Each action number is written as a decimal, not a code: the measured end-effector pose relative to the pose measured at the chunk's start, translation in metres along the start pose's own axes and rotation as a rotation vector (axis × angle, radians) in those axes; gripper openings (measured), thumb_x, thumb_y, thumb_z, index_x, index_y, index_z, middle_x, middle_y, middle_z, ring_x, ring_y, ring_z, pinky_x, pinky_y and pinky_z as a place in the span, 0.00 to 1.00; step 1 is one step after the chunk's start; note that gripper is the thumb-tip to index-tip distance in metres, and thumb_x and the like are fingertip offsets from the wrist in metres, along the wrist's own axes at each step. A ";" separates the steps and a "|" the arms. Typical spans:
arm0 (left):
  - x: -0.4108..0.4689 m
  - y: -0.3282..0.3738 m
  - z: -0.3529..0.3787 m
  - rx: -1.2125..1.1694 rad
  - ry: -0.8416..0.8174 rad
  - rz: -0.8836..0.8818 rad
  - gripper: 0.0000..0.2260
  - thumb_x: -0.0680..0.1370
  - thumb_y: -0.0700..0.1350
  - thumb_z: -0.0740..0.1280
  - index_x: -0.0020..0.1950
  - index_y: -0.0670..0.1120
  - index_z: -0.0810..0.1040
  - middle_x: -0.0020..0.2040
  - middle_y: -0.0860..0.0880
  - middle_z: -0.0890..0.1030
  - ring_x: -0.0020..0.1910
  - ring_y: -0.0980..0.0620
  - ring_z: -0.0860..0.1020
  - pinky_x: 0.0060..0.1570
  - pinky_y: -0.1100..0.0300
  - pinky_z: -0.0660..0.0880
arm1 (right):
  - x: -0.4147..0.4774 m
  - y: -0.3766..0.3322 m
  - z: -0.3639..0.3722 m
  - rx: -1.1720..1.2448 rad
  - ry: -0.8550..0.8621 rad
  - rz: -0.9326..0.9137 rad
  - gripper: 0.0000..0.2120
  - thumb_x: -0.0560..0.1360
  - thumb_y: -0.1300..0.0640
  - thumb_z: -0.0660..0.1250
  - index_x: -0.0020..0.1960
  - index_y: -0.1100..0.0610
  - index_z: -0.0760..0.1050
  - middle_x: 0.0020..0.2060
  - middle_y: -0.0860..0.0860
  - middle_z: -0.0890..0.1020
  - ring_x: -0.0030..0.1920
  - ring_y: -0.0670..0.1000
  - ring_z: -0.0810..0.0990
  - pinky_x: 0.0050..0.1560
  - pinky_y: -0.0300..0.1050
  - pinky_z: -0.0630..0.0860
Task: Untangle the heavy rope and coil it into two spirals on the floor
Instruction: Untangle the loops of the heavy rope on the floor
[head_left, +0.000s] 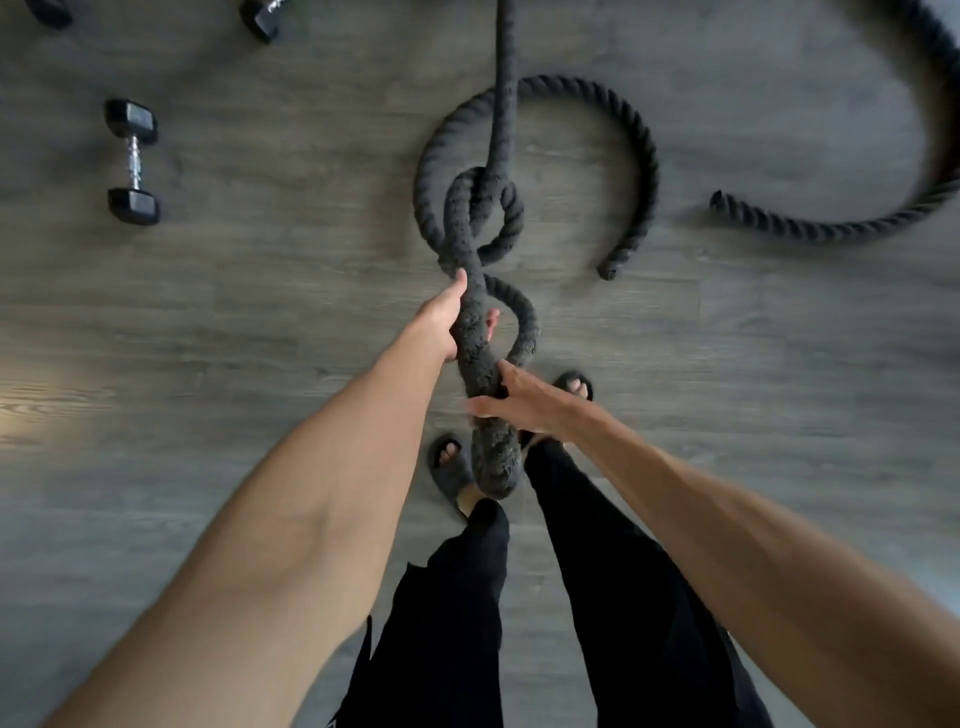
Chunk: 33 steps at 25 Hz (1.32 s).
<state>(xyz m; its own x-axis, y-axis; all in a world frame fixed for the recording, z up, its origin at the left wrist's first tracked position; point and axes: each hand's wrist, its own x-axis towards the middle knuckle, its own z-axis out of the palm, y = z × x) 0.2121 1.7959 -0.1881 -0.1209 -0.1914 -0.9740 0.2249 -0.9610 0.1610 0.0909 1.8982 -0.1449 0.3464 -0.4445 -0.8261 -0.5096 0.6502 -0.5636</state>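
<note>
A thick black rope (631, 156) lies tangled on the grey wood floor ahead of me, with a knot-like loop (480, 208) in the middle and one strand running straight up out of view. I hold a raised bight of it in front of my legs. My left hand (441, 322) grips the lifted part just below the knot, fingers curled round it. Lower down, my right hand (519, 400) grips the same part. One loose rope end (613, 267) lies to the right of the knot. A second rope stretch (831, 226) curves at the far right.
A black dumbbell (132, 161) lies on the floor at the left, and another dumbbell (265, 21) is cut off at the top edge. My feet in dark sandals (449, 467) stand just under the held rope.
</note>
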 end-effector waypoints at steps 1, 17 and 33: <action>-0.001 -0.010 0.000 0.027 0.001 0.015 0.23 0.78 0.61 0.66 0.58 0.42 0.75 0.38 0.42 0.80 0.31 0.47 0.79 0.35 0.55 0.78 | -0.007 0.006 0.002 -0.044 -0.045 -0.001 0.27 0.78 0.49 0.72 0.70 0.58 0.66 0.58 0.49 0.79 0.61 0.52 0.77 0.57 0.43 0.77; -0.045 -0.124 0.003 0.061 -0.487 0.001 0.13 0.79 0.44 0.65 0.63 0.42 0.71 0.60 0.37 0.79 0.54 0.41 0.82 0.61 0.45 0.74 | -0.035 0.082 -0.075 0.901 -0.022 0.168 0.23 0.83 0.42 0.59 0.57 0.63 0.75 0.42 0.57 0.80 0.36 0.53 0.80 0.37 0.46 0.81; -0.058 -0.171 0.029 0.735 -0.773 -0.182 0.21 0.77 0.43 0.73 0.67 0.39 0.76 0.55 0.34 0.82 0.53 0.39 0.82 0.55 0.48 0.78 | -0.038 0.102 -0.114 1.369 0.212 0.183 0.37 0.81 0.32 0.52 0.58 0.68 0.72 0.42 0.63 0.84 0.41 0.58 0.86 0.40 0.52 0.82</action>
<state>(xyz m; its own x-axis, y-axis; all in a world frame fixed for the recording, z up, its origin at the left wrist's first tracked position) 0.1530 1.9654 -0.1542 -0.7290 0.1398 -0.6701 -0.4616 -0.8232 0.3304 -0.0637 1.9112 -0.1706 0.1723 -0.2926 -0.9406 0.6735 0.7318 -0.1043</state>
